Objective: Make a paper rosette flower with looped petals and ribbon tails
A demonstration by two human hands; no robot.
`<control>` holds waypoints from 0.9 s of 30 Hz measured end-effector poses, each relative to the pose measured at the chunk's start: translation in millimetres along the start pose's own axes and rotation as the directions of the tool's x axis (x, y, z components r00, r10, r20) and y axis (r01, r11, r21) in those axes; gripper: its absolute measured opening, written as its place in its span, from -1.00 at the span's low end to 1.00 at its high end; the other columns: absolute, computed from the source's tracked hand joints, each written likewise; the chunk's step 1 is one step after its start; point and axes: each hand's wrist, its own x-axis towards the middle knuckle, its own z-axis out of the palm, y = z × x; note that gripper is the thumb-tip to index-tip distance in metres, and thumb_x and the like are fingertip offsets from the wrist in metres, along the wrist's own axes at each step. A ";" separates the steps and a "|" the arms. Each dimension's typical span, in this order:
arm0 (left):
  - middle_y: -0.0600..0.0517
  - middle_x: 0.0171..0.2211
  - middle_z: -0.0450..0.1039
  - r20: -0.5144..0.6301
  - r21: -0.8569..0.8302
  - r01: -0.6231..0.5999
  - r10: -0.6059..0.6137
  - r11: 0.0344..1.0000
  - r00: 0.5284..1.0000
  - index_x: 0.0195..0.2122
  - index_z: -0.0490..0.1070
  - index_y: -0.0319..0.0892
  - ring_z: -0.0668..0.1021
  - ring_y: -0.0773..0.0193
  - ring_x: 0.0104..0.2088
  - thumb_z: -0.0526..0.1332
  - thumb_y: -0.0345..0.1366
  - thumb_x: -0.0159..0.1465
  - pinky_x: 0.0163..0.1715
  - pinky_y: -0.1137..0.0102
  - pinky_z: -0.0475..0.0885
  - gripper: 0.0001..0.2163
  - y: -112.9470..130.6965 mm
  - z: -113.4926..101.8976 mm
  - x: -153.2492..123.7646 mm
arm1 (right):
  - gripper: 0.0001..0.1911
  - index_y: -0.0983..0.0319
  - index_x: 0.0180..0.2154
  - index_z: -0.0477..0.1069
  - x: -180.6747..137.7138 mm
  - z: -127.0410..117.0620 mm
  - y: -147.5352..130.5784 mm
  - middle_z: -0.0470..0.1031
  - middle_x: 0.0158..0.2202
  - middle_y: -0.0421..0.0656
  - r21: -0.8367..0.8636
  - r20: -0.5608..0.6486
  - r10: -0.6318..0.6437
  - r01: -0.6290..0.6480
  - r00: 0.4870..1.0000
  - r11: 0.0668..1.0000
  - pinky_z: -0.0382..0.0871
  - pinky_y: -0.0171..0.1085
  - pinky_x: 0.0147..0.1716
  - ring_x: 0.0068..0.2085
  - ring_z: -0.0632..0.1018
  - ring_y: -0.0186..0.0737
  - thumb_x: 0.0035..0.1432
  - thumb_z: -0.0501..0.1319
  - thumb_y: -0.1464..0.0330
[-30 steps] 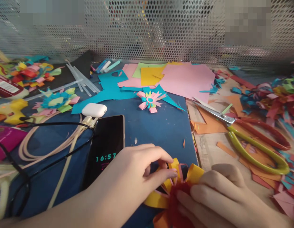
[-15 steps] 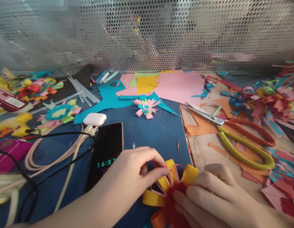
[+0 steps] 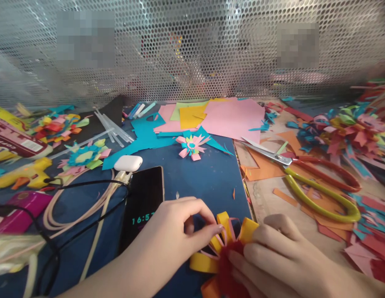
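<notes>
A paper flower point(image 3: 232, 265) with a red middle and looped yellow, pink and orange strips lies low in the view, between both hands. My left hand point(image 3: 186, 227) reaches in from the left, thumb and forefinger pinched on a thin pink strip loop point(image 3: 223, 236) at the flower's upper left. My right hand point(image 3: 279, 256) holds the flower from the right, its fingers lying over the red middle and beside a yellow loop point(image 3: 248, 230). The fingers hide part of the red middle, and the flower's lower end runs out of the picture.
Large scissors point(image 3: 304, 174) lie on orange scraps at right. A phone point(image 3: 145, 194), white earbud case point(image 3: 129, 163), coiled cable point(image 3: 52, 207) and yellow glue gun point(image 3: 30, 174) are at left. Behind are a small paper flower point(image 3: 192, 145), coloured sheets point(image 3: 232, 118) and a perforated metal screen point(image 3: 192, 49).
The camera view has shifted slightly, so the table things sit a little lower. Both hands keep their hold on the paper flower, with hardly any movement.
</notes>
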 end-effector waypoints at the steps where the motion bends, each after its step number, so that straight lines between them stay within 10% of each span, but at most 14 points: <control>1: 0.18 -0.60 0.32 0.005 0.001 0.015 -0.015 1.000 1.000 -0.44 0.48 -0.12 0.30 0.43 -0.59 0.22 -0.21 0.15 -0.56 0.51 0.17 -0.87 1.3 -0.4 0.1 | -0.69 0.22 -0.44 0.41 1.1 0.5 0.0 0.32 -0.57 -0.26 0.012 -0.003 0.011 -0.011 1.000 1.000 0.17 -0.26 -0.36 -0.47 0.28 -0.32 0.26 -0.01 0.53; 27: 0.16 -0.64 0.25 0.028 0.014 0.070 -0.070 0.997 0.997 -0.38 0.48 -0.12 0.30 0.39 -0.60 0.17 -0.17 0.16 -0.58 0.51 0.16 -0.83 2.1 -1.9 -1.6 | -0.73 0.26 -0.27 0.44 6.1 -10.9 4.5 0.37 -0.54 -0.23 0.013 0.029 -0.111 0.111 0.993 0.994 0.20 -0.27 -0.36 -0.46 0.33 -0.32 0.26 -0.03 0.52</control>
